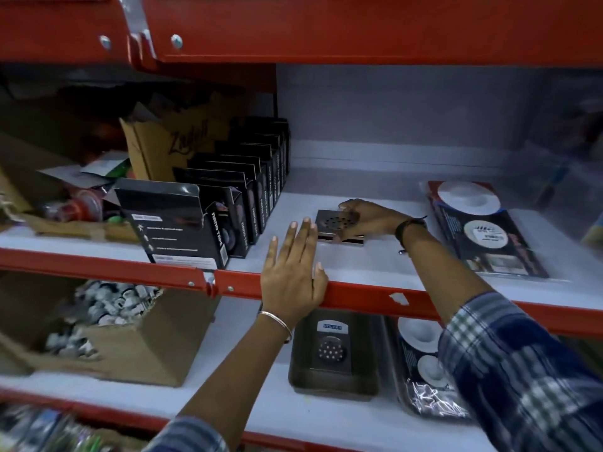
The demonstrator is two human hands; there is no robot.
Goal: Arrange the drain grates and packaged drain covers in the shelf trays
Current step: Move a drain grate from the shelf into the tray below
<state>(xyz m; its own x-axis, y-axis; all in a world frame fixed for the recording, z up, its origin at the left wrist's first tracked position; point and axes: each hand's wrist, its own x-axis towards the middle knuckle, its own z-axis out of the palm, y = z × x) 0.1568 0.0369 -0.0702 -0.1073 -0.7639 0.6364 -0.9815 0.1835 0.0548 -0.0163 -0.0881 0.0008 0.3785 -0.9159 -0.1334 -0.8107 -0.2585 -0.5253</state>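
Inside a red steel rack with white shelf boards (375, 265): right hand (365, 218) reaching over the middle shelf, fingers (347, 213) curled closed on the top edge of a square metal drain grate with a perforated round centre (337, 223), topmost of a small stack lying flat on the board. Left hand (293, 282) spread flat, fingers open and holding nothing, palm over the red front rail (359, 296), fingertips just beside the grate stack. To the stack's left, a row of black upright cartons (208, 220); behind them, a tilted brown cardboard box (169, 148). To the right, well apart from the stack, a flat clear-wrapped pack of white round drain covers on a dark card (479, 230). On the lower shelf, a dark rectangular tray (332, 383) holding a carded round drain grate (332, 347); just beside it, another wrapped pack of white drain covers (421, 363), partly hidden by the checked blue sleeve (522, 370). Further left, an open brown carton of small white fittings (107, 324).
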